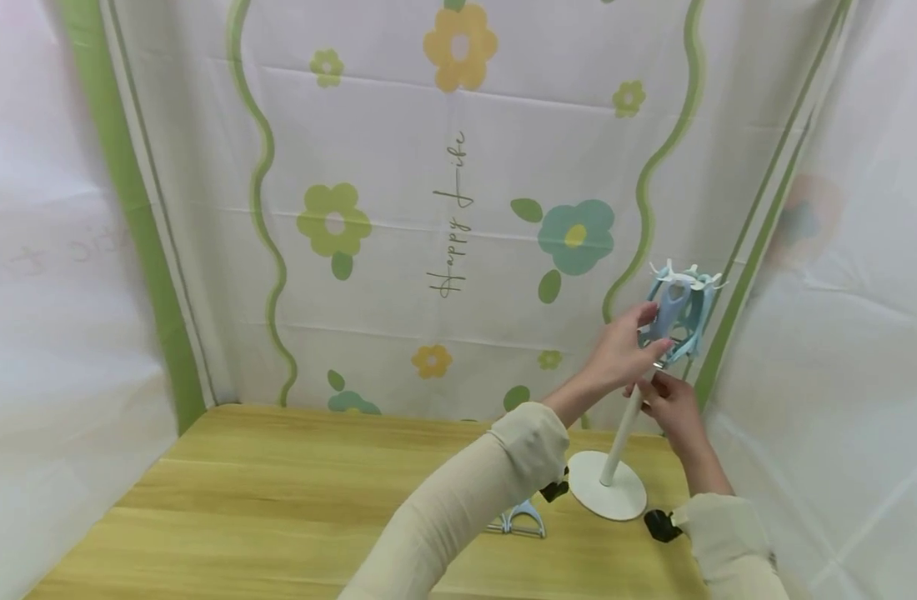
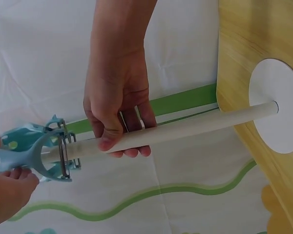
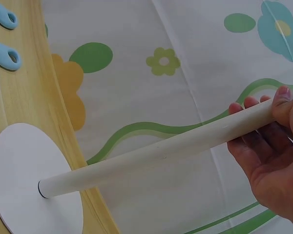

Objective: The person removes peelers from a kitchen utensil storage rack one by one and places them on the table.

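A white stand with a round base (image 1: 608, 500) and a slim pole (image 3: 136, 161) has a ring of white hooks (image 1: 687, 277) at its top. Several light blue Y-shaped peelers (image 2: 31, 131) hang around the hooks. My left hand (image 1: 627, 350) pinches the handle of a blue peeler (image 2: 19, 160) at the near side of the rack, its blade end pointing down along the pole. Lower down, my right hand (image 1: 672, 408) grips the pole just under the peelers; its fingers wrap the pole in the right wrist view.
More blue peelers (image 1: 528, 521) lie on the wooden table (image 1: 278, 500), partly behind my left sleeve. Their handles (image 3: 5, 56) show in the right wrist view. Behind the table hangs a flowered white curtain (image 1: 398, 292), with another white sheet (image 1: 864, 375) close on the right.
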{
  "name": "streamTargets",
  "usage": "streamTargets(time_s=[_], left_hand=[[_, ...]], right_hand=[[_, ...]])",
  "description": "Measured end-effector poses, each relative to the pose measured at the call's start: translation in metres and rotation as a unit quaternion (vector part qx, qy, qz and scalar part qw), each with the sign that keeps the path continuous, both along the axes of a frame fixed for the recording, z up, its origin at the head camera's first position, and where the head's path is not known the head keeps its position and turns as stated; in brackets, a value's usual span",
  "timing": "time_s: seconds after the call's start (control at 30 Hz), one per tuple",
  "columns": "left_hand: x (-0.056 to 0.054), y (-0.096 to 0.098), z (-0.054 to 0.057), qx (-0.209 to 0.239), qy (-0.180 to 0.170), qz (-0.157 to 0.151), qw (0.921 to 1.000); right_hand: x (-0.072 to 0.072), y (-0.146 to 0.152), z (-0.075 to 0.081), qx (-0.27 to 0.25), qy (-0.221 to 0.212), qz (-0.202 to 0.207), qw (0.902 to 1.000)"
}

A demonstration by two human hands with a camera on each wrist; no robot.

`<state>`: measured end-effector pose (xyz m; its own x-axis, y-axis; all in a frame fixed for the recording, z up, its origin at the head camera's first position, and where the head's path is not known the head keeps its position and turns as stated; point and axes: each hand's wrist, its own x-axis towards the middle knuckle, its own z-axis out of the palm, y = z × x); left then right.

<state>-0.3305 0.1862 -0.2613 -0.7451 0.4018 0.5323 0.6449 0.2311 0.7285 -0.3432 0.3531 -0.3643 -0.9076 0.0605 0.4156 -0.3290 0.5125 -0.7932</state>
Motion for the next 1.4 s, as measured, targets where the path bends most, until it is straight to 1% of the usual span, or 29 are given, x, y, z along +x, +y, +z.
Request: streamTargets(time_s=[0.17, 0.27, 0.37, 0.47, 0.53, 0.7, 0.93, 1.03, 1.23, 1.3, 1.4], left_hand=[[-0.001, 0.011, 0.011, -0.01, -0.026, 0.034, 0.999], [-0.003, 0.015, 0.016, -0.007, -0.045, 0.042, 0.9981], [-0.005, 0.016, 0.022, -0.011, -0.044, 0.048, 0.9978], [-0.006, 0.014, 0.027, -0.025, -0.034, 0.058, 0.9974], [-0.005, 0.012, 0.03, -0.034, -0.034, 0.065, 0.9967], [-0.004, 0.009, 0.032, -0.037, -0.037, 0.069, 0.9963], [-0.005, 0.005, 0.032, -0.035, -0.026, 0.064, 0.997], [-0.004, 0.002, 0.033, -0.037, -0.021, 0.058, 0.9974], [-0.002, -0.002, 0.034, -0.03, -0.021, 0.052, 0.998], [-0.001, -0.005, 0.033, -0.023, -0.019, 0.039, 0.9988], [0.0, -0.01, 0.029, -0.003, -0.015, 0.012, 0.9998]], right_hand=[[-0.001, 0.0, -0.002, -0.025, 0.0, 0.014, 0.9996], [-0.002, 0.001, -0.004, -0.035, 0.001, 0.017, 0.9992], [-0.003, 0.001, -0.004, -0.039, -0.001, 0.017, 0.9991], [-0.004, 0.001, -0.003, -0.041, -0.009, 0.015, 0.999], [-0.004, 0.0, -0.002, -0.038, -0.015, 0.012, 0.9991], [-0.002, 0.0, -0.001, -0.03, -0.021, 0.01, 0.9993], [-0.001, 0.0, -0.003, -0.047, -0.013, 0.028, 0.9984], [-0.001, 0.0, -0.003, -0.044, -0.013, 0.026, 0.9986], [0.0, -0.001, -0.001, -0.028, -0.03, 0.012, 0.9991], [0.0, -0.001, 0.0, -0.024, -0.032, 0.008, 0.9992], [0.0, 0.0, 0.0, -0.022, -0.032, 0.005, 0.9992]])
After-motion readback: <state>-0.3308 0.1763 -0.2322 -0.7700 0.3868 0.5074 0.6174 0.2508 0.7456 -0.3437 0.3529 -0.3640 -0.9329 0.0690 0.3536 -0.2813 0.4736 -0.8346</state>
